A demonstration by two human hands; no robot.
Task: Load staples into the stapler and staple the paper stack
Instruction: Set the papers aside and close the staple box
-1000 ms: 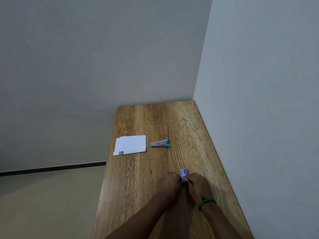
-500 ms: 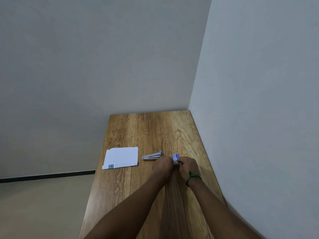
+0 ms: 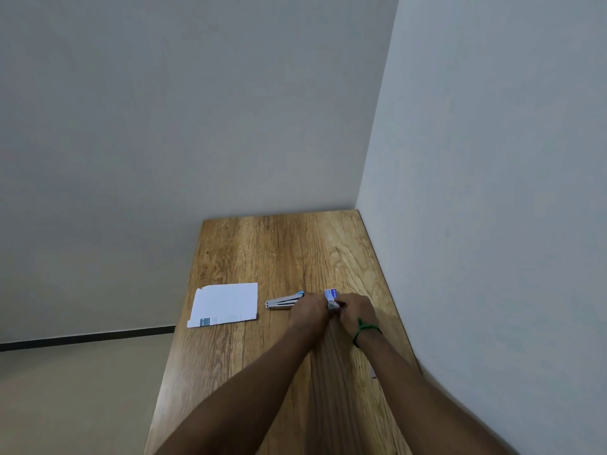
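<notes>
A small blue and white staple box [image 3: 331, 296] is pinched between my left hand [image 3: 309, 309] and my right hand [image 3: 355, 309], just above the wooden table [image 3: 282, 251]. A green band circles my right wrist. The silver stapler [image 3: 283, 302] with a blue end lies on the table directly left of my left hand, its right end partly hidden by that hand. The white paper stack [image 3: 225, 304] lies flat further left, near the table's left edge. Whether the box is open cannot be made out.
The table stands in a corner, with a wall along its right edge and another behind its far edge. Its left edge drops off to the floor. A small grey scrap [image 3: 373, 373] lies by the right wall near my right forearm.
My view has tilted upward, so the table sits lower in the frame. Both hands, still on the staple box, now lie right beside the stapler instead of nearer to me.
</notes>
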